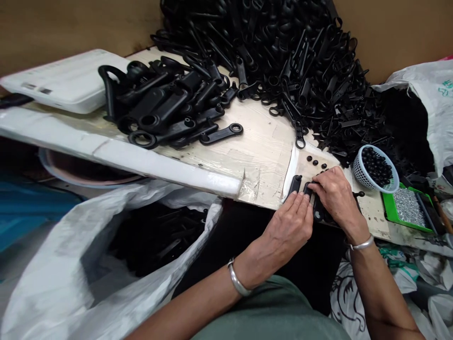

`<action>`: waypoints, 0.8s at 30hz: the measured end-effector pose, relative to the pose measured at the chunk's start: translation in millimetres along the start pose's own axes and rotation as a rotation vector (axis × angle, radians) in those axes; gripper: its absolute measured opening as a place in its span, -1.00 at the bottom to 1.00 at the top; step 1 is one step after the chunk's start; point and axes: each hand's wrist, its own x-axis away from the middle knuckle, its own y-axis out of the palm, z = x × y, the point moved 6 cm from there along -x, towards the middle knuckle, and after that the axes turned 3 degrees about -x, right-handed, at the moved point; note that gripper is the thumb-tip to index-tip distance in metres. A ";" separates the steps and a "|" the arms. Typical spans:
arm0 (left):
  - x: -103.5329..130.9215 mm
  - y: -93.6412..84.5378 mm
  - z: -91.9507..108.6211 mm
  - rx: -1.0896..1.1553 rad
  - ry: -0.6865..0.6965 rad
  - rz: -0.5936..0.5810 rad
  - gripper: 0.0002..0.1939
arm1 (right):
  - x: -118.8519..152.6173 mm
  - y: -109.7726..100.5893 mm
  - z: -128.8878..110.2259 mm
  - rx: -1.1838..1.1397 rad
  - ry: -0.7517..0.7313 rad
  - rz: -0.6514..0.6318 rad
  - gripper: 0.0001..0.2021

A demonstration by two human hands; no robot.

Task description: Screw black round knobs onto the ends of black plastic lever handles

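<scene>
The left hand (pixel 292 222) presses flat fingers on smooth black parts (pixel 307 190). The right hand (pixel 334 196) pinches there, near small round black beads (pixel 314 162).

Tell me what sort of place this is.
Probably a small assembly workshop: a heaped pile of black plastic parts, a round pale-blue basket of black beads, and a green rectangular tray of small silvery pieces.

A workshop, judging by the bench (pixel 262 132) heaped with black plastic parts (pixel 290 61).
</scene>
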 end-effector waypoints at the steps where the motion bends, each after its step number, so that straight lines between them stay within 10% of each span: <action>1: -0.4 -0.9 -0.4 0.000 -0.001 0.008 -0.67 | -0.5 0.0 -1.3 0.008 -0.001 -0.007 -0.87; 16: 4.2 5.2 2.2 -0.019 -0.012 -0.054 -0.63 | -25.3 -24.8 40.9 -0.097 0.117 -0.014 -0.76; 24: 1.9 6.9 0.7 -0.038 0.017 -0.006 -0.68 | -69.9 11.8 39.0 0.096 0.127 -0.250 -0.71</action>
